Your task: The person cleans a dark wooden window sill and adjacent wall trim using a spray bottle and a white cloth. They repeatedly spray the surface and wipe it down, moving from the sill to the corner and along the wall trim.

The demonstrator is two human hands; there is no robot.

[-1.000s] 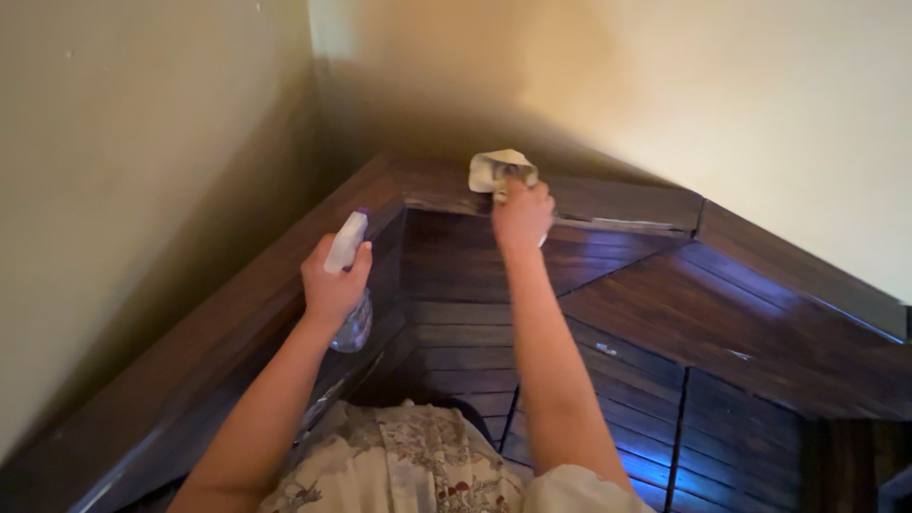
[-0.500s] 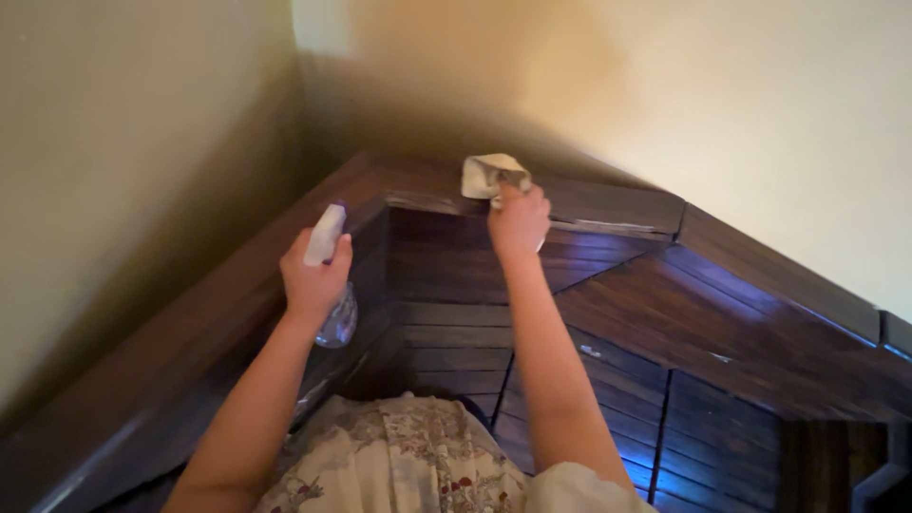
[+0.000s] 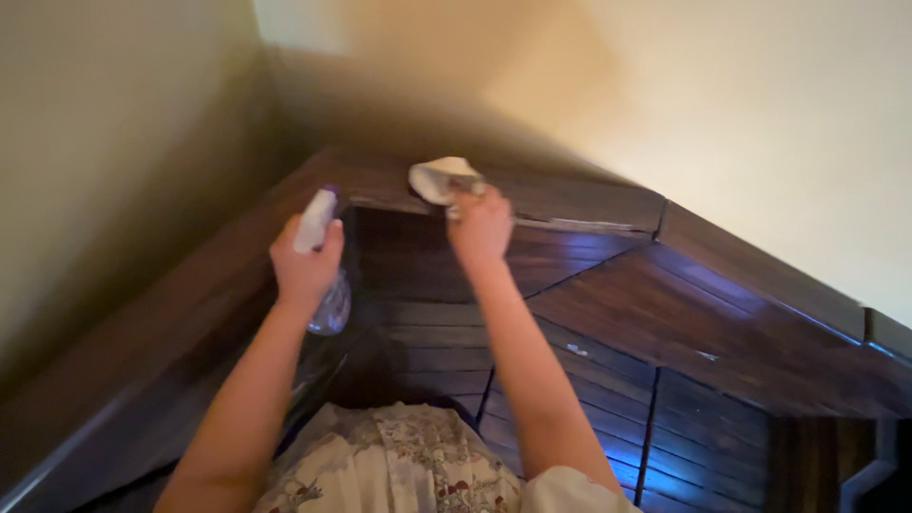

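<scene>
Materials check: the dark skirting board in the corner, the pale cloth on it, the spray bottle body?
Dark skirting board: looks like wood, stained dark brown with a slight sheen; plank joints show, and a pale scuffed edge. Pale cloth under the right hand: soft fabric or paper towel, crumpled; cannot tell which. Spray bottle in the left hand: clear plastic body by its see-through glint, white opaque sprayer top.
</scene>
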